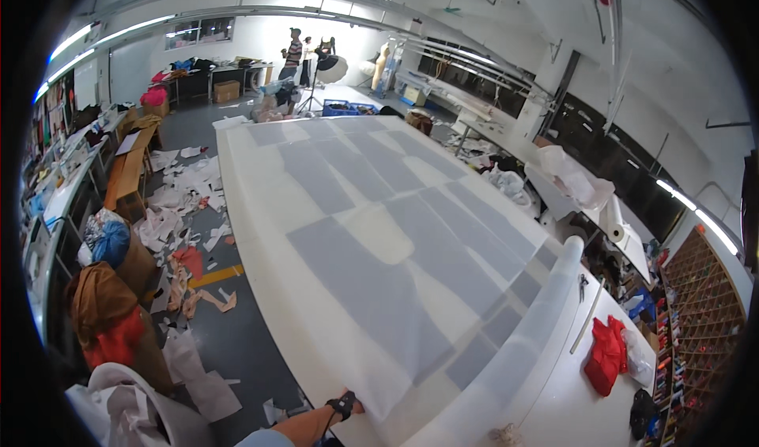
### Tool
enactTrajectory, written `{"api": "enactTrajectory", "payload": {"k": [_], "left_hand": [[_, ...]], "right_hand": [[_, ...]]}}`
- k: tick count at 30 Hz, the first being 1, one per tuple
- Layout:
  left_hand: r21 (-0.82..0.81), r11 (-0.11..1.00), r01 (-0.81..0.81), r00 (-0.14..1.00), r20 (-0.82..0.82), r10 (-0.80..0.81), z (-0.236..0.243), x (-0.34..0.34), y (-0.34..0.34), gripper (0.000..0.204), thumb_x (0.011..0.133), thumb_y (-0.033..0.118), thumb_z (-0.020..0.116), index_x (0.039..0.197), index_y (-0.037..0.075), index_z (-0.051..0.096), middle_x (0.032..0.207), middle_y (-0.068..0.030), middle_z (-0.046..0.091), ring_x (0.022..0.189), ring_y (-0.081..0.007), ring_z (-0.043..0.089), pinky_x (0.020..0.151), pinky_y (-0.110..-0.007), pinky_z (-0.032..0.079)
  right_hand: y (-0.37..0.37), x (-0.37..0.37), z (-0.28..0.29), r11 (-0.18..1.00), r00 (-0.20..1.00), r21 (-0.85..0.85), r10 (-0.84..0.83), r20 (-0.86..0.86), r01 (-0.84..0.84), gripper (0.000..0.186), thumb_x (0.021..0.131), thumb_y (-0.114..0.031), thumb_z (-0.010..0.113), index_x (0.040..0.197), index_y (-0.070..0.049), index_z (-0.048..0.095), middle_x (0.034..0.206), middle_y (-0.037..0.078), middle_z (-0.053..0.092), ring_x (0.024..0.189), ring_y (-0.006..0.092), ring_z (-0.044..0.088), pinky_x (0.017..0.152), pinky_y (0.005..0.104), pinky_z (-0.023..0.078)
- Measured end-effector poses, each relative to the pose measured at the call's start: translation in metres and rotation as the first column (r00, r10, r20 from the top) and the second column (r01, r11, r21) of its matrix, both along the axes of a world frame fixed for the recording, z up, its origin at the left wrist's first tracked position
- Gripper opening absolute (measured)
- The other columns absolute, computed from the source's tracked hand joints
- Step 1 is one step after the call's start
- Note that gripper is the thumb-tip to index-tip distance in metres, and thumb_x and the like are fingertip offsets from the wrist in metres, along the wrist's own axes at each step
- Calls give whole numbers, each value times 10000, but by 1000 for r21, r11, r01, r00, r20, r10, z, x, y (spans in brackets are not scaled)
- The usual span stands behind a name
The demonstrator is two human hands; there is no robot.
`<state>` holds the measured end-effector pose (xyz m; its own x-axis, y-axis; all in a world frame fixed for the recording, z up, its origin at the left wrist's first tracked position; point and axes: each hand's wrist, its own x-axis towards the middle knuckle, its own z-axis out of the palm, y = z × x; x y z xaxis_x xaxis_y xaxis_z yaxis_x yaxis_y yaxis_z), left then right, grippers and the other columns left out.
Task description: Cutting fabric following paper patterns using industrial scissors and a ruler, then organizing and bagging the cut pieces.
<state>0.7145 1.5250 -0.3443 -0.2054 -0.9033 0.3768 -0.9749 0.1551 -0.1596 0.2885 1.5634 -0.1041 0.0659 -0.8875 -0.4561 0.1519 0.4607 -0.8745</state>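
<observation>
A wide translucent sheet [379, 233] lies over the long white cutting table [277, 320]. Flat grey pattern-like shapes [348, 265] show through it, in rows with pale gaps. Along the right side the sheet runs into a long translucent roll [545, 305]. My left hand [358, 407], with a dark strap at the wrist, is at the near left edge of the table, beside the sheet's near corner. Its fingers are too small and hidden to make out. I do not see my right hand.
Paper scraps [186, 186] litter the floor on the left. A bin of white scraps [126, 407] stands near left, by a brown sack [111, 313]. Red plastic bags [605, 356] and a stick [587, 318] lie on the table's right. A person [292, 54] stands far back.
</observation>
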Motion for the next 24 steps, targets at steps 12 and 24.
{"api": "enactTrajectory", "payload": {"k": [12, 24], "left_hand": [[412, 205, -888, 140, -182, 973, 1, 241, 226, 692, 973, 392, 600, 1454, -84, 458, 1590, -308, 335, 1497, -448, 279, 1233, -543, 226], [190, 823, 536, -469, -743, 477, 139, 119, 200, 688, 1102, 423, 457, 1638, 91, 181, 1560, -162, 449, 1443, -267, 439, 1175, -419, 364]], "right_hand": [[18, 26, -5, 1000, 976, 20, 2, 216, -6, 228, 1039, -230, 593, 841, -145, 520, 640, -28, 445, 486, 85, 380, 425, 252, 298], [-21, 269, 18, 774, 783, -119, 610, -127, -622, 305, 894, -118, 749, 1159, 3, 660, 1004, 40, 706, 866, 127, 663, 789, 313, 547]]}}
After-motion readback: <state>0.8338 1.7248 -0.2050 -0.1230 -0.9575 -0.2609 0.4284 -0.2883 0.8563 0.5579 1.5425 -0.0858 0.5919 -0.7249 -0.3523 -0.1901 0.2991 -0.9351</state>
